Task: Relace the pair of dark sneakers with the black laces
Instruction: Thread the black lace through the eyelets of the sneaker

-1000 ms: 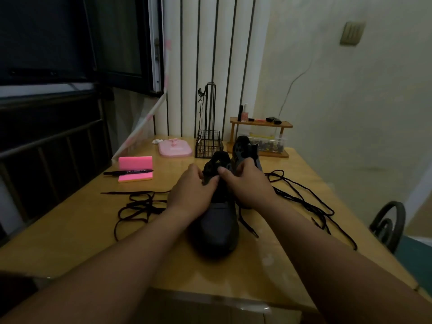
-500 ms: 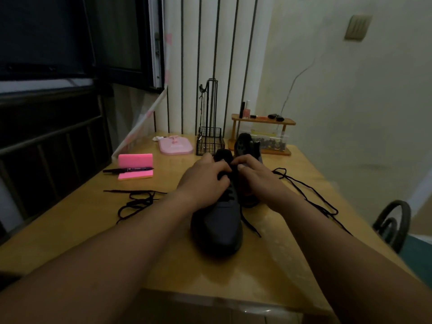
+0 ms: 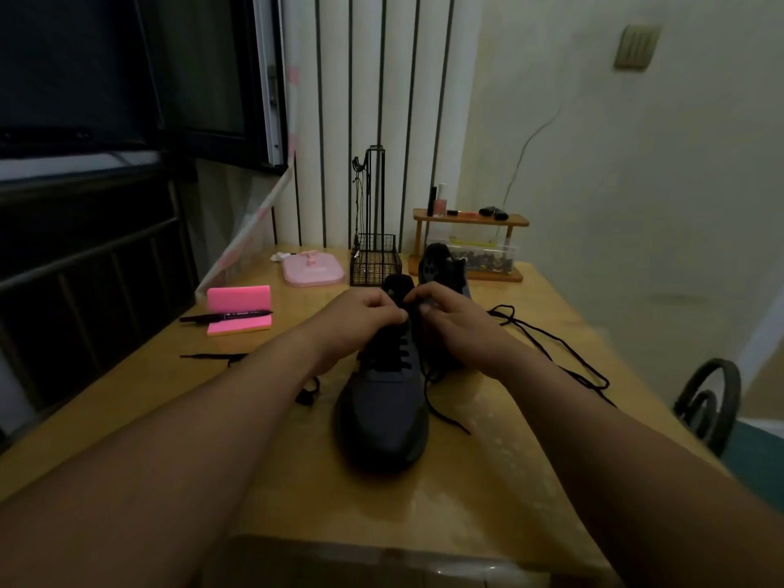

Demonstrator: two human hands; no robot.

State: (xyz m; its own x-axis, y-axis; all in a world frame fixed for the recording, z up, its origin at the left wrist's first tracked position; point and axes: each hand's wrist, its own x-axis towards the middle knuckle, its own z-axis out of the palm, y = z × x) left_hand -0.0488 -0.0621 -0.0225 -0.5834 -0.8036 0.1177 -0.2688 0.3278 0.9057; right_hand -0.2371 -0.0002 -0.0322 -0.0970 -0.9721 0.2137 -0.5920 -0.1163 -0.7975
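Observation:
A dark sneaker [image 3: 382, 409] stands in the middle of the wooden table [image 3: 488, 481], toe towards me, with black lace crossed through its lower eyelets. My left hand [image 3: 360, 318] and my right hand [image 3: 454, 320] meet at the top of its tongue, fingers curled and pinching the lace there. A loose lace end [image 3: 445, 413] trails off the shoe's right side. The second dark sneaker [image 3: 441, 267] stands behind my right hand. Another black lace [image 3: 551, 345] lies to the right, and a lace [image 3: 212, 356] lies to the left, partly hidden by my left forearm.
A pink sponge block with a black marker [image 3: 239, 314] lies at the left. At the back stand a pink dish [image 3: 313, 271], a black wire basket [image 3: 375, 263] and a small wooden shelf [image 3: 471, 220] with bottles. A dark chair back [image 3: 708, 401] is beside the table's right edge.
My hands have moved up from the middle eyelets to the top of the tongue. The lace on the left is drawn shorter, and the view has tilted slightly.

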